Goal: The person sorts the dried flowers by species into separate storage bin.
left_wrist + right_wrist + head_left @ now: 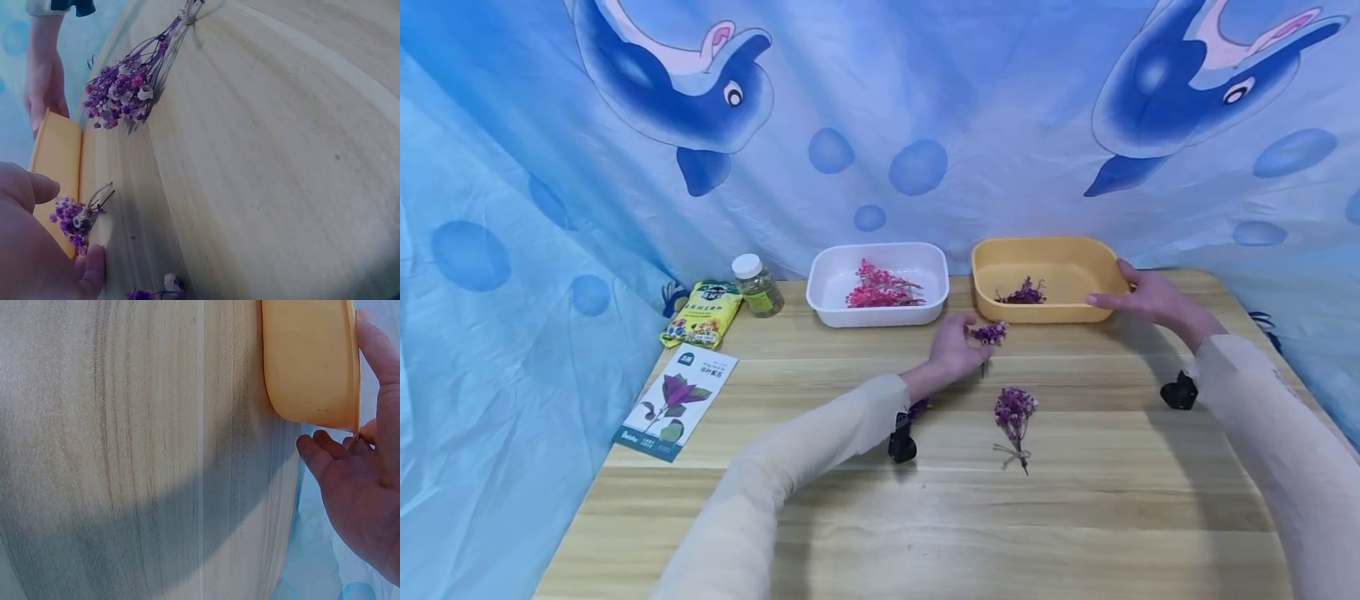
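Note:
My left hand (pixel 955 348) reaches in front of the yellow tray (pixel 1037 313), its thumb and fingers round a small purple flower sprig (pixel 989 333). The sprig's thin stems (pixel 103 199) stick out toward the table's front in the left wrist view. With my right hand (pixel 1157 298) I grip the tray's right end, thumb over the front rim and fingers at the far corner. Inside the tray lies another purple sprig (pixel 1024 292). A larger tied purple bunch (pixel 1015 408) lies on the wooden table. Behind my left wrist, more purple flowers (pixel 917 408) are partly hidden.
A white tray (pixel 876 317) with pink flowers (pixel 880 287) stands left of the yellow one. Further left are a lidded jar (pixel 762 293), a yellow packet (pixel 703 315) and a plant card (pixel 677 400). A blue dolphin curtain (pixel 865 108) hangs behind the table (pixel 970 533).

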A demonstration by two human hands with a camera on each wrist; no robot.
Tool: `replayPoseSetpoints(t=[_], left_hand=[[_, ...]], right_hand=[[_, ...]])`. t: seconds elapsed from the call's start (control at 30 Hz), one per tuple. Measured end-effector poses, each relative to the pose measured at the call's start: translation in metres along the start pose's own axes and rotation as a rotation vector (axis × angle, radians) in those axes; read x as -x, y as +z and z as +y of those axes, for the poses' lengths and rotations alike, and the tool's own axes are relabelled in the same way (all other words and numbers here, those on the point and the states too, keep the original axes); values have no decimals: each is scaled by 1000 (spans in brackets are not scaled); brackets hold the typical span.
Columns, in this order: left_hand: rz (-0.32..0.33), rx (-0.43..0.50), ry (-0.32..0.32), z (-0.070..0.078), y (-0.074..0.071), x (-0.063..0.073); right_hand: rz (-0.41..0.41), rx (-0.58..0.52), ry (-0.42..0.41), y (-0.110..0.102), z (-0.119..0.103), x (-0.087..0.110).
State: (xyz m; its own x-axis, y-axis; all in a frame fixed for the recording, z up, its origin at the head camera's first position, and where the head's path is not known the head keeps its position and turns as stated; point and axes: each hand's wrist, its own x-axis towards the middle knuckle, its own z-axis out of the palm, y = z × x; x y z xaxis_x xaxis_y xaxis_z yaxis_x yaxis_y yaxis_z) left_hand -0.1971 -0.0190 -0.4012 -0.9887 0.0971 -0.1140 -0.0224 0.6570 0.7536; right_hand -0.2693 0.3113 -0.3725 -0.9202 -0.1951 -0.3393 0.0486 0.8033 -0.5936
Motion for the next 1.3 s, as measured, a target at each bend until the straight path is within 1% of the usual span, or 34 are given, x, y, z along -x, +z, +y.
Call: replayPoseSetpoints(t=[0.1, 0.2, 0.37, 0.47, 0.73, 0.93, 1.0, 1.13, 1.3], left_hand=[[13, -37, -27, 2, 4, -1], [24, -50, -50, 6, 8, -1], [46, -32, -91, 11, 12, -1], [53, -34, -101, 11, 16, -2], [32, -59, -73, 7, 19, -4], [25, -88, -78, 7, 22, -3], [25, -101, -71, 7, 23, -3], [16, -141, -50, 7, 26, -3], [2, -234, -27, 7, 28, -2]], right_hand=[[-1, 7, 0, -1, 0, 2], [-2, 13, -4, -1, 0, 3], [-1, 8, -14, -1, -1, 2], [2, 7, -13, -1, -1, 2], [3, 0, -17, 0, 0, 2], [2, 17, -1, -1, 1, 3], [0, 21, 1, -1, 2, 3], [-8, 6, -3, -1, 2, 3], [-8, -8, -6, -1, 1, 2]])
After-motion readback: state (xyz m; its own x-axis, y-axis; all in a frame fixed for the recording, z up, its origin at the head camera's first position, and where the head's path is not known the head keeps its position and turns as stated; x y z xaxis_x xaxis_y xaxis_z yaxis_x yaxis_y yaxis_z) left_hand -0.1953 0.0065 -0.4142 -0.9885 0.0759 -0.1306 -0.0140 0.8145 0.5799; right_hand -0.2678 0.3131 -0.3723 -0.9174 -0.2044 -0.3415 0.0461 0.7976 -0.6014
